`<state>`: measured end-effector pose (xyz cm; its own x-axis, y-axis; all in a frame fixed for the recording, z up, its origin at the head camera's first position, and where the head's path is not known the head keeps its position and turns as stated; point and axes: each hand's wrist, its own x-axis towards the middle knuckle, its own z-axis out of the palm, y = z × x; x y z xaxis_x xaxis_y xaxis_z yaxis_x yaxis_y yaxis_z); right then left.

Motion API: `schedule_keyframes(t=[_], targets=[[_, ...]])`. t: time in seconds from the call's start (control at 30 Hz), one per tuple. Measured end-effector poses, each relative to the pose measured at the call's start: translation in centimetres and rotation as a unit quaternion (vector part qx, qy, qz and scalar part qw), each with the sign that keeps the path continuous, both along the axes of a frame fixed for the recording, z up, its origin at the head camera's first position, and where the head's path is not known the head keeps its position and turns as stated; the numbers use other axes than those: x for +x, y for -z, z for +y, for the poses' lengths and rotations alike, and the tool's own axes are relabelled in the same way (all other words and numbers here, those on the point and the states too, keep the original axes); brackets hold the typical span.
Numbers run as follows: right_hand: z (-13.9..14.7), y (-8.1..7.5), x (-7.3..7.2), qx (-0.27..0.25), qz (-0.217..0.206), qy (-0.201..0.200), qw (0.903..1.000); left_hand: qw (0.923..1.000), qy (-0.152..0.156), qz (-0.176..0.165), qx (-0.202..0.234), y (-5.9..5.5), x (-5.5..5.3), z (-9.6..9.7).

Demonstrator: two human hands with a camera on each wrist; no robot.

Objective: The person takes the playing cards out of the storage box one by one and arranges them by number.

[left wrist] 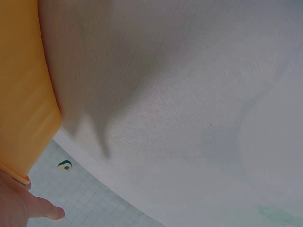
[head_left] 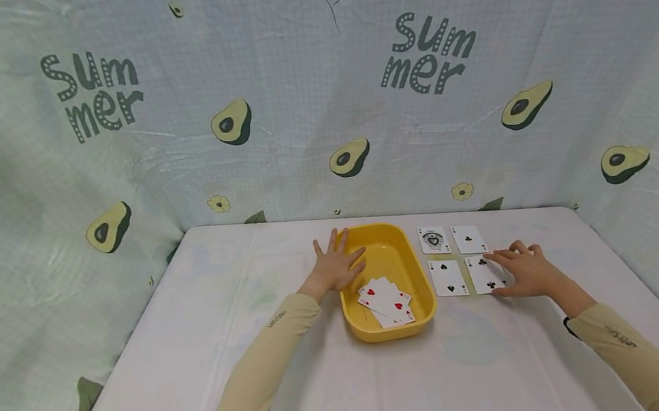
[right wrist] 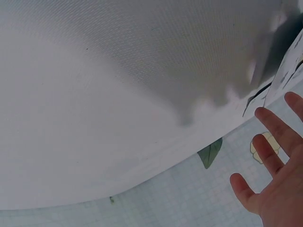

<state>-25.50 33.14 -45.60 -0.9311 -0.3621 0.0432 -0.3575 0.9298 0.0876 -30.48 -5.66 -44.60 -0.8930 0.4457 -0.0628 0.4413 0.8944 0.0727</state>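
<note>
My left hand (head_left: 332,268) rests on the left rim of a yellow plastic tray (head_left: 377,230), fingers spread. In the left wrist view, the tray's outer wall (left wrist: 23,90) and part of that hand (left wrist: 14,203) show. Several playing cards (head_left: 383,298) with red hearts lie overlapping inside the tray. My right hand (head_left: 528,271) holds a two of clubs playing card (head_left: 483,276) by its edges, thumb at the near edge and index finger at the far one. The right wrist view shows its other fingers (right wrist: 279,130) stretched out beside a card (right wrist: 283,71).
Beside the held card lies a two of spades (head_left: 448,278). Behind are an ornate ace (head_left: 434,240) and an ace of clubs (head_left: 469,239), in a grid right of the tray. A pale cloth covers the table (head_left: 242,298); a printed curtain (head_left: 275,68) hangs behind.
</note>
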Motion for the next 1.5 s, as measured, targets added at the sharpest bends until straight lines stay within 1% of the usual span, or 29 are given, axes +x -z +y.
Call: schedule_keyframes(t=[0.13,0.33,0.6,0.83,1.07,1.23,1.4,1.5], targets=[[0.0,0.0,0.0,0.000,-0.003,0.001,1.0000,1.0000,0.003,0.004,-0.001,0.0,0.0,0.0],[0.2,-0.2,0.1,-0.005,-0.004,-0.002,1.0000,1.0000,0.004,0.002,0.000,0.0,0.1,-0.1],[0.1,-0.6,0.4,-0.007,0.018,-0.009,0.9998,1.0000,0.005,-0.001,0.003,-0.2,0.3,-0.2],[-1.1,-1.3,0.8,-0.032,0.025,-0.011,0.9991,1.0000,0.005,-0.001,0.000,-0.4,0.5,-0.2],[-3.2,-2.4,1.7,-0.043,0.029,-0.036,0.9980,1.0000,0.005,0.000,0.002,-0.4,0.5,-0.1],[-4.6,-2.6,2.0,-0.061,0.026,-0.059,0.9961,1.0000,0.004,0.000,0.000,-0.4,0.4,-0.1],[-6.3,-2.8,2.1,-0.074,0.038,-0.092,0.9923,1.0000,0.003,-0.002,-0.001,-0.5,0.4,-0.1],[-7.4,-3.0,2.3,-0.085,0.036,-0.108,0.9899,1.0000,0.005,-0.002,0.000,-0.5,0.4,-0.1]])
